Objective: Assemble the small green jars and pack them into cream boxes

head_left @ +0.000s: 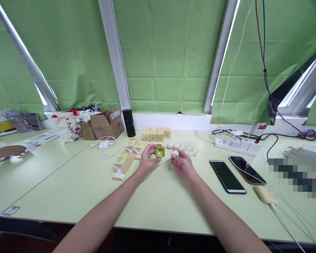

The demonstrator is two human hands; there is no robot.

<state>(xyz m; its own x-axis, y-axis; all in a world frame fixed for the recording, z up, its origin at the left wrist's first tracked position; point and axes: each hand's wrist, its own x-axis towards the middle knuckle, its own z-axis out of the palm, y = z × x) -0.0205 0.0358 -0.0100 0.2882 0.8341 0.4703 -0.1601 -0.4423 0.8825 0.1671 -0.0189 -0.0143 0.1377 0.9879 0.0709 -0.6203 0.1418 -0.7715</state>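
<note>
The table is pale, plain yellow-green. At its middle, the small open container is lime green, the small piece beside it white. Toward the far edge, tan boxes bear green squares, the tumbler is black, the carton brown with purple print, the bag white patterned in red. Toward the right edge, the nearer phone has a black screen and white end band.

A pale green tabletop, its seam showing at left, bears a cardboard box, an upright black cylinder, four small cartons in a row, opened cartons nearer, a white power strip, a black-edged phone and an orange-edged phone.
</note>
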